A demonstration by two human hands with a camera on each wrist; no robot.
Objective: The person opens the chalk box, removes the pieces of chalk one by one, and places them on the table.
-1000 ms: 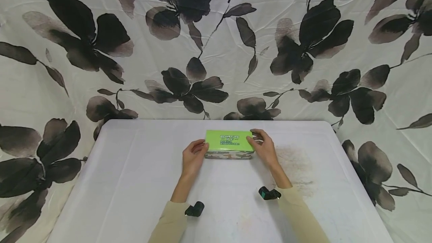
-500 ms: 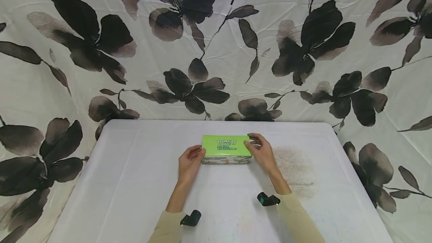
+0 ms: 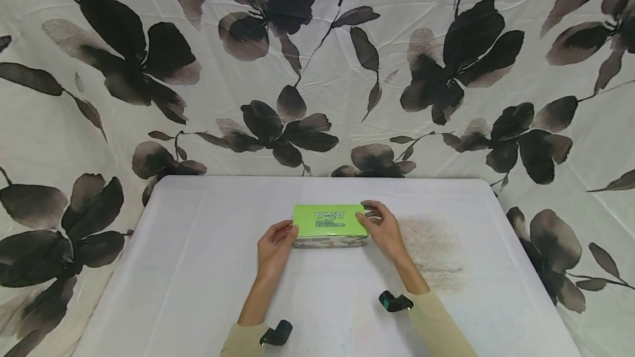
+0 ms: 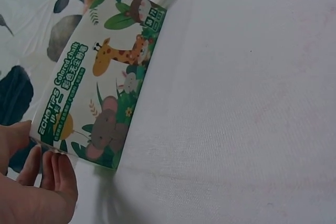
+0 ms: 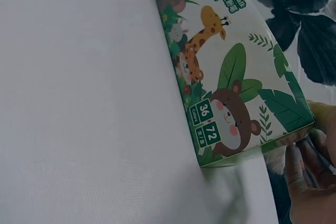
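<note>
A box of colored chalk [image 3: 328,220] with a bright green top is held near the far side of the white table. My left hand [image 3: 273,251] grips its left end, thumb near the top edge and fingers against the end face. At the opposite end my right hand [image 3: 387,233] holds the box the same way, its thumb at the top corner. Both wrist views show the front face, printed with cartoon animals; the right wrist view gives the numbers 36 and 72 on the box [image 5: 210,66]. The box appears closed, its contents hidden.
The table [image 3: 198,269] has a white cover with a brownish smudge [image 3: 431,252] right of the box. Behind it hangs a white cloth [image 3: 357,98] with dark printed flowers. Black wrist cameras [image 3: 276,333] sit at both sleeves.
Both hands have brought the chalk box toward the person and slightly left, away from the table's far edge. The grip at both ends looks the same.
</note>
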